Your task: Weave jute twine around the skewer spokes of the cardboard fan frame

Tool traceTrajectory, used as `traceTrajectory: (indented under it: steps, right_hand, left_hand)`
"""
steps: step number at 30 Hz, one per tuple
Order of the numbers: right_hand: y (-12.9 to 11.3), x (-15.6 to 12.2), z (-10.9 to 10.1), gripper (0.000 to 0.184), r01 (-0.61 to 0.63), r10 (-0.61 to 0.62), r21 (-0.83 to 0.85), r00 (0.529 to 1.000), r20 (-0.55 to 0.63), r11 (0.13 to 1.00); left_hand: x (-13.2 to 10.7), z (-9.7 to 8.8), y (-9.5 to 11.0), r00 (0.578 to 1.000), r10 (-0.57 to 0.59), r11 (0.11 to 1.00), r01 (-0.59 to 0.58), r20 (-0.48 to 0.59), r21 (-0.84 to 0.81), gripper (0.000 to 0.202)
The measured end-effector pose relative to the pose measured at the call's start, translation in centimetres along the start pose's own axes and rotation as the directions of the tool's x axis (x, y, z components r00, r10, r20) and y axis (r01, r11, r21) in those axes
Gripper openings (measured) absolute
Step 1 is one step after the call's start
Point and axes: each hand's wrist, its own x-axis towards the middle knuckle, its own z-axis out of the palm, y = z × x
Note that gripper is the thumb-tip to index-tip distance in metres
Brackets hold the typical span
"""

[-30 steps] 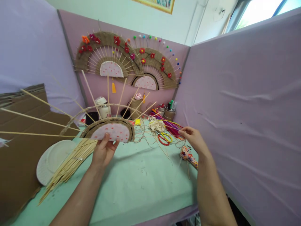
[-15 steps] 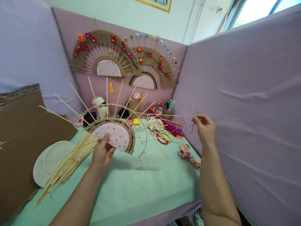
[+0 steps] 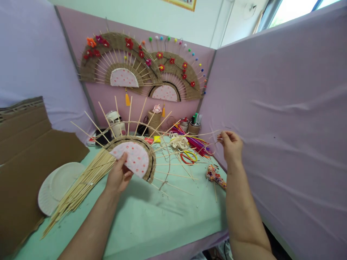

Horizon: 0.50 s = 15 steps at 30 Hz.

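Holding half-woven fan [image 3: 134, 159] in left hand [image 3: 117, 177], right hand [image 3: 230, 146] pinching twine [image 3: 187, 139].

pink red-dotted fan centre [image 3: 135, 159], mint table [image 3: 151, 216]

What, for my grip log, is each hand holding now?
Left hand: closed on the fan.
Right hand: closed, pinching the twine.

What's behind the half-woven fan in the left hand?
Through the spokes of the fan show a white jar, a dark box and a twine-wrapped cup. Its woven centre hides the table right behind it.
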Motion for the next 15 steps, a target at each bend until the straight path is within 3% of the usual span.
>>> traceTrajectory:
  steps: [9, 12, 15]
  right_hand:
    - [0.9, 0.0, -0.3, 0.028, -0.074, 0.077, 0.046, 0.996, -0.054, 0.996]
    - [2.0, -0.8, 0.1, 0.033, -0.169, 0.176, -0.106, 0.982, 0.062, 0.980]
    - [2.8, -2.0, 0.6, 0.035, -0.218, 0.286, -0.271, 0.926, 0.245, 0.937]
  left_hand:
    - [-0.2, 0.2, -0.2, 0.999, -0.036, 0.997, 0.036, 0.003, 0.065, 0.024]
    - [-0.1, 0.1, -0.1, 0.998, -0.061, 0.998, 0.061, -0.002, 0.033, 0.022]
    - [-0.1, 0.1, 0.0, 0.998, -0.068, 0.998, 0.068, -0.001, -0.015, 0.019]
